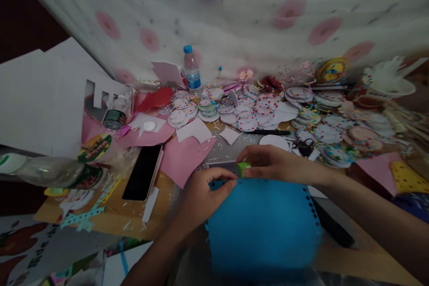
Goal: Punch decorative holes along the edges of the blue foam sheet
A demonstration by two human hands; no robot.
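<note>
A blue paper sheet (264, 225) with a row of punched holes along its right edge lies in front of me on the table. My left hand (204, 194) pinches its upper left edge. My right hand (275, 163) grips a small green object (242, 168) pressed at the sheet's top edge; I cannot tell what the object is.
A black phone (143, 172) lies left of the sheet beside pink paper (184, 156). Many round confetti-patterned paper discs (248, 114) cover the far table. A water bottle (192, 69) stands at the back; another bottle (50, 172) lies at the left. White card sheets (40, 98) lean at the left.
</note>
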